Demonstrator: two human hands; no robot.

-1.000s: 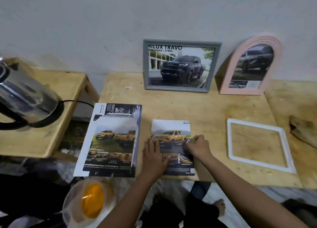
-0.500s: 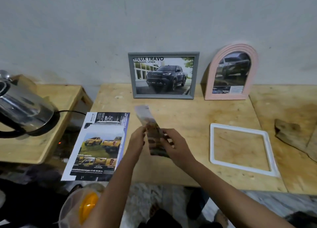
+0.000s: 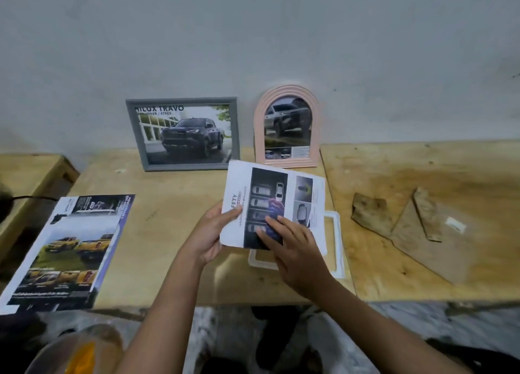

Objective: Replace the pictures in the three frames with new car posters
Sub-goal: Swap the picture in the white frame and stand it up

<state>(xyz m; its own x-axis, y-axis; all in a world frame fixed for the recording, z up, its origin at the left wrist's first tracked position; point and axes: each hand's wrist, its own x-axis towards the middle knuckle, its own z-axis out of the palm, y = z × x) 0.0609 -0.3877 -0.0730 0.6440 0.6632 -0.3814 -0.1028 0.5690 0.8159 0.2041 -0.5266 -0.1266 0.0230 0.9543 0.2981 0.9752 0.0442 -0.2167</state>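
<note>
Head view, looking forward and down. A pale wall [image 3: 281, 36] rises behind a wooden surface [image 3: 174, 233]. A large brochure [image 3: 70, 250] printed with yellow trucks lies flat at the left, its near end overhanging the front edge. Against the wall stand a grey frame [image 3: 180, 101] holding a dark truck picture headed "HILUX TRAVO" and, just to its right, a pink arched frame [image 3: 259, 131] holding a grey car picture. In front of these two, a poster [image 3: 261, 193] showing parked cars from above is held tilted over a white frame [image 3: 337, 238], which lies flat on the surface and is largely covered by it; whether the two touch cannot be judged from this angle. The left hand [image 3: 208, 233] grips the poster's left edge, thumb on the printed face and fingers curled behind. The right hand [image 3: 295, 250] rests on the face, its fingers [image 3: 270, 233] nearly straight and slightly apart. Wood scraps [image 3: 371, 213] lie well apart, on the adjoining board to the right.
</note>
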